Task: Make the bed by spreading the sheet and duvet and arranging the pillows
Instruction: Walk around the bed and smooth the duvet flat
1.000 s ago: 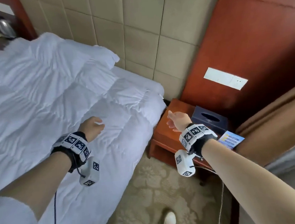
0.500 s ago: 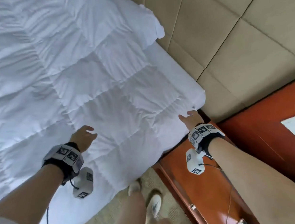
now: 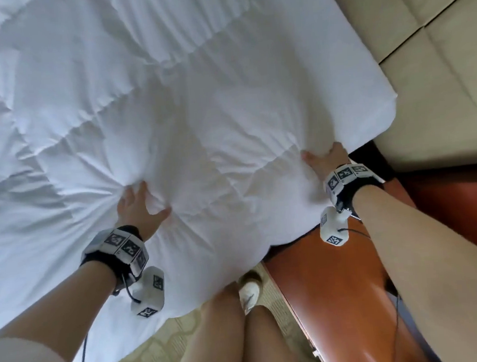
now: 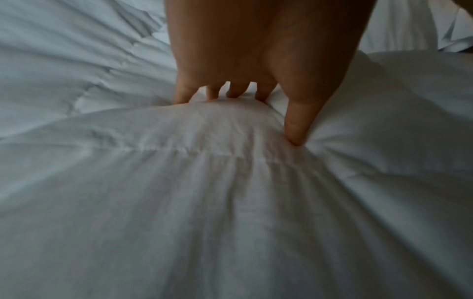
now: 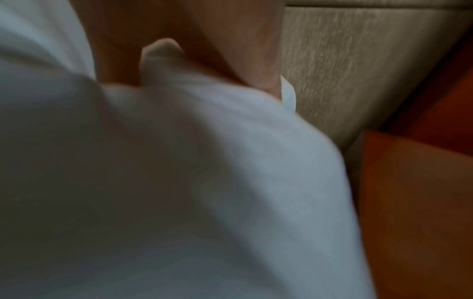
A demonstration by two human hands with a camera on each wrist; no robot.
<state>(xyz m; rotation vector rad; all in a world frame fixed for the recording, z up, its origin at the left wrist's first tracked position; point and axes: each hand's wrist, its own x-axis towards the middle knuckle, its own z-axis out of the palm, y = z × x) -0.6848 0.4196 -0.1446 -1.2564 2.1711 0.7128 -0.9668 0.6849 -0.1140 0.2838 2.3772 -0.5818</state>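
A white quilted duvet (image 3: 195, 84) covers the bed and fills most of the head view. My left hand (image 3: 140, 201) digs into it near the bed's side edge, and creases radiate from the grip. In the left wrist view my left hand (image 4: 261, 117) has a raised fold of the duvet (image 4: 230, 202) pinched between curled fingers and thumb. My right hand (image 3: 325, 158) grips the duvet's edge close to the head-end corner. The blurred right wrist view shows my right hand (image 5: 184, 66) with white fabric bunched in it. A smooth strip of sheet (image 3: 366, 85) shows beside the headboard.
A beige padded headboard wall (image 3: 437, 79) runs along the right. An orange-brown wooden nightstand (image 3: 341, 301) stands against the bed under my right arm. My legs and a white slipper (image 3: 249, 291) are on patterned carpet (image 3: 160, 358) between bed and nightstand.
The head view has swung down over the bed. Both hands, open in the air before, have reached forward and now grip the duvet, which is bunched around them.
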